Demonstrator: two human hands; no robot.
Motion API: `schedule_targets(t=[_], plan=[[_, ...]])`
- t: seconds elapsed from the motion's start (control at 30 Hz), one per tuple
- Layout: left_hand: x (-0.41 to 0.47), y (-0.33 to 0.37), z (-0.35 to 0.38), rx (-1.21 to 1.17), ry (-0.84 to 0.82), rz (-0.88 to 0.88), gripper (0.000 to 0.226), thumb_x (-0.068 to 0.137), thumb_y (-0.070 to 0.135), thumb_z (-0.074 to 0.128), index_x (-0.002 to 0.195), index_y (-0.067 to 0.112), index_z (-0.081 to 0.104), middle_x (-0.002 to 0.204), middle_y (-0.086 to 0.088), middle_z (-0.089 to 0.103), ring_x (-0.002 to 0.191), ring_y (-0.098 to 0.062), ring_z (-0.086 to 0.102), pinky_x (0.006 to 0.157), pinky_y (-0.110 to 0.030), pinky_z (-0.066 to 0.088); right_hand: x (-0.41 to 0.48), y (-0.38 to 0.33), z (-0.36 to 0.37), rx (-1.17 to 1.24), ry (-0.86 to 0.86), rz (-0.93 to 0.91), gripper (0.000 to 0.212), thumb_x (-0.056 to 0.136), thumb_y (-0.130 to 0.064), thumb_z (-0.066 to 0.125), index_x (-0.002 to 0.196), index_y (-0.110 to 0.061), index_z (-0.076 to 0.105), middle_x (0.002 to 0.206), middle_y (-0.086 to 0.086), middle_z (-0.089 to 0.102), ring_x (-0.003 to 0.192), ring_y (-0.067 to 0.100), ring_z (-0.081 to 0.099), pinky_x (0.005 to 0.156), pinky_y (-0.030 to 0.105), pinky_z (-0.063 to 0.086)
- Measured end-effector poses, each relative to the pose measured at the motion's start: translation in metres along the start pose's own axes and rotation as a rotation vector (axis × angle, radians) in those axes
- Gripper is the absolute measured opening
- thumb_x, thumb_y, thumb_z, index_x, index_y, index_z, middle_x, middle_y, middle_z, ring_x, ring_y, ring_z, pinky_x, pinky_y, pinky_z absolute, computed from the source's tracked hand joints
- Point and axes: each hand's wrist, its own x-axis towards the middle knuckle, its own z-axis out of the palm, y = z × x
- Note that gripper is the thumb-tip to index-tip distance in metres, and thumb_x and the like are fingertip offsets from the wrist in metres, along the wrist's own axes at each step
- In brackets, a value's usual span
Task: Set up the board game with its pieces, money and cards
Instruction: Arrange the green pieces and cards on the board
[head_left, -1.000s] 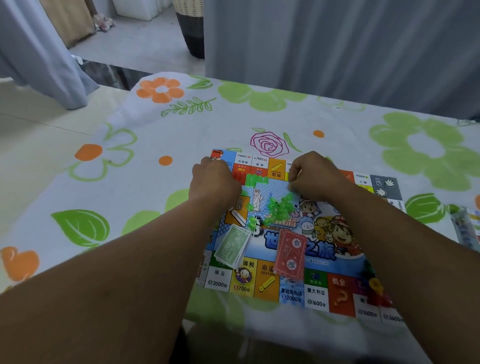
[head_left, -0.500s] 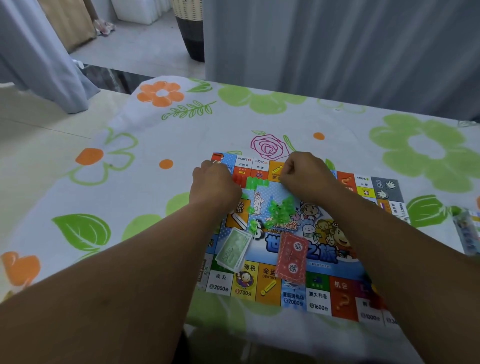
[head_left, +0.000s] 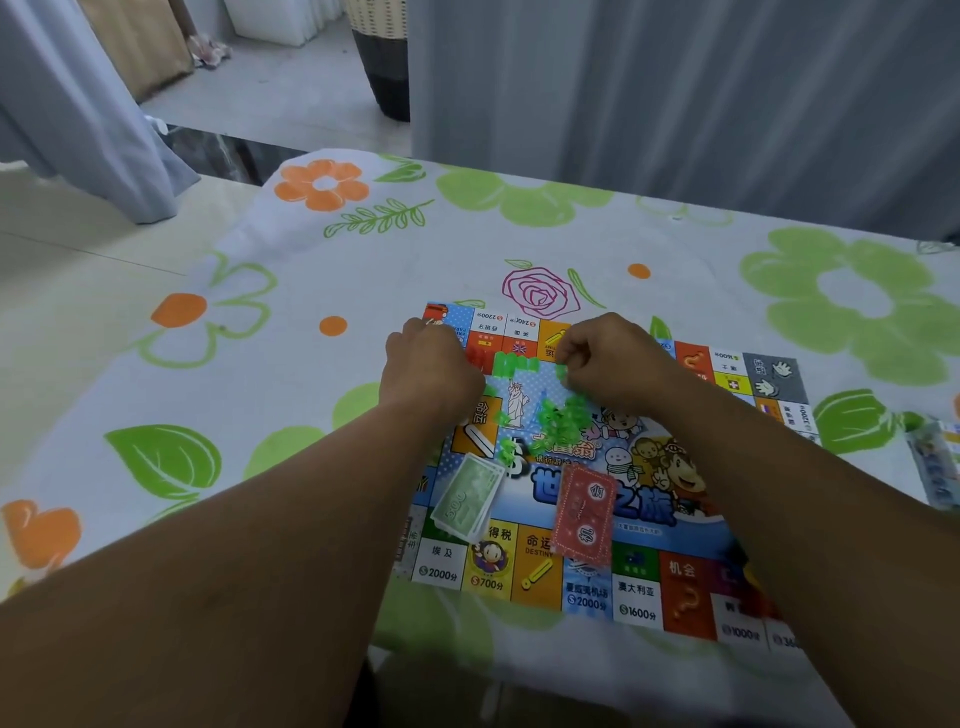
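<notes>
**Right hand pinches a green piece over the far side of the board**

The right hand has its fingers curled in, with thumb and fingertips closed on a small green plastic piece just above the far part of the game board. The left hand sits close beside it, its back to the camera and its fingers bent under. Whether it holds anything cannot be told.

Between the two hands, a short row of green pieces stands along the inner edge of the far squares. Just nearer, below the right hand, a loose heap of green pieces lies on the blue centre of the board, with a few strays to its left.

Nearer the person, a stack of green banknotes lies askew on the left part of the board. A stack of red cards lies to its right, apart from it.

The board lies flat on a white tablecloth printed with green and orange flowers. At the right edge a clear packet lies on the cloth, too blurred to read. Grey curtains hang behind the table.
</notes>
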Motion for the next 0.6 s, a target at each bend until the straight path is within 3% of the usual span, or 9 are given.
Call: schedule_targets(t=[0.2,0.6], plan=[[-0.001,0.001,-0.001,-0.004,0.0,-0.003,0.041,0.088,0.019,0.066,0.128,0.014,0.061,0.128,-0.009,0.048,0.124,-0.028,0.043,0.093,-0.039,0.047,0.003,-0.007,0.004,0.005,0.015,-0.005,0.015,0.088,-0.001,0.059,0.096,-0.007,0.071,0.102,0.008,0.069,0.095,0.027,0.067,0.081,0.043,0.057],[-0.001,0.001,-0.002,0.002,0.0,0.001,0.041,0.088,0.019,0.064,0.129,0.013,0.061,0.129,-0.01,0.048,0.124,-0.029,0.043,0.094,-0.04,0.047,0.006,-0.013,0.007,0.02,0.009,-0.003,0.016,0.086,-0.001,0.061,0.096,-0.007,0.072,0.098,0.009,0.07,0.094,0.028,0.069,0.083,0.047,0.057]])
